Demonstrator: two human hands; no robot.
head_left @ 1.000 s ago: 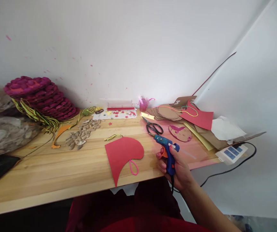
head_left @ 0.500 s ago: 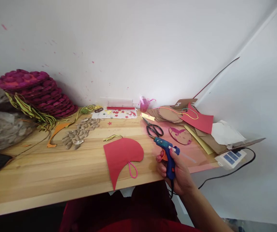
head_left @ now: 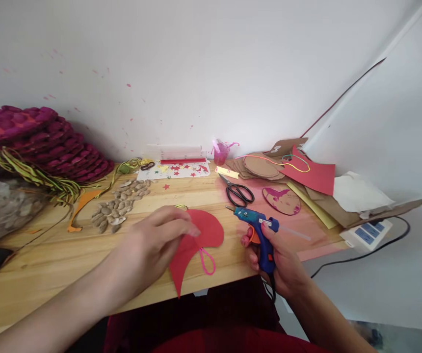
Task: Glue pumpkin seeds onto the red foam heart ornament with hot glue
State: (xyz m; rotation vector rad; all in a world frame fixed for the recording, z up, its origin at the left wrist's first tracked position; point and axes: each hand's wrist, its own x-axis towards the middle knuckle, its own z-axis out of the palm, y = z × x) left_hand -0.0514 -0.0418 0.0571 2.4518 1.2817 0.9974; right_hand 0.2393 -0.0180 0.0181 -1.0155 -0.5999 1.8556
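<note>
A red paper shape (head_left: 209,228) with a pointed lower end lies near the table's front edge, a pink cord loop (head_left: 207,261) beside its curved side. Over the left part of the paper is my left hand (head_left: 159,245), slightly blurred, fingers bent; whether anything is between its fingertips is too unclear to tell. My right hand (head_left: 270,257) is wrapped round a blue glue gun (head_left: 266,245), whose nozzle points left. Black-handled scissors (head_left: 238,193) lie just behind the gun.
Seed-like pieces (head_left: 113,208) and an orange paper scrap (head_left: 80,208) lie at left, near a stack of purple discs (head_left: 45,142). Small stars lie on white paper (head_left: 148,172) at the back. Cardboard ovals (head_left: 262,166) and a white power strip (head_left: 371,235) are at right.
My left hand has come into view from the lower left, over the red paper. My right hand still holds the glue gun; the view has shifted slightly.
</note>
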